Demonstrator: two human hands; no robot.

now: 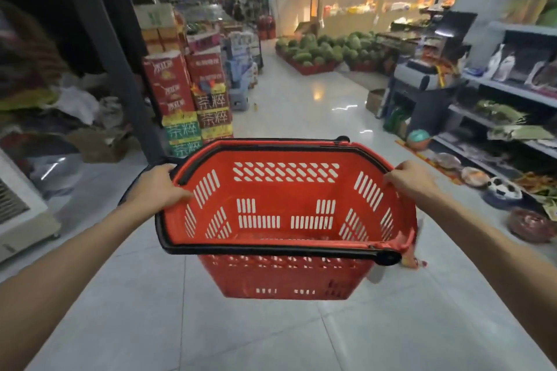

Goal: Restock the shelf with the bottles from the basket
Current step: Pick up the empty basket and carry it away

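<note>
A red plastic shopping basket (286,214) with slotted walls and black handles folded along its rim hangs in front of me above the floor. I see nothing inside it; no bottle is in view. My left hand (156,187) grips the basket's left rim, fingers curled over the edge. My right hand (410,179) grips the right rim the same way. A grey shelf unit (509,90) with packaged goods runs along the right side of the aisle.
Stacked drink cartons (193,105) stand left of the aisle beside a dark pillar (120,69). A watermelon pile (325,48) lies far ahead. A checkout counter (422,78) sits on the right, with bowls (503,190) on the floor by the shelf. A white appliance (18,205) stands at the left.
</note>
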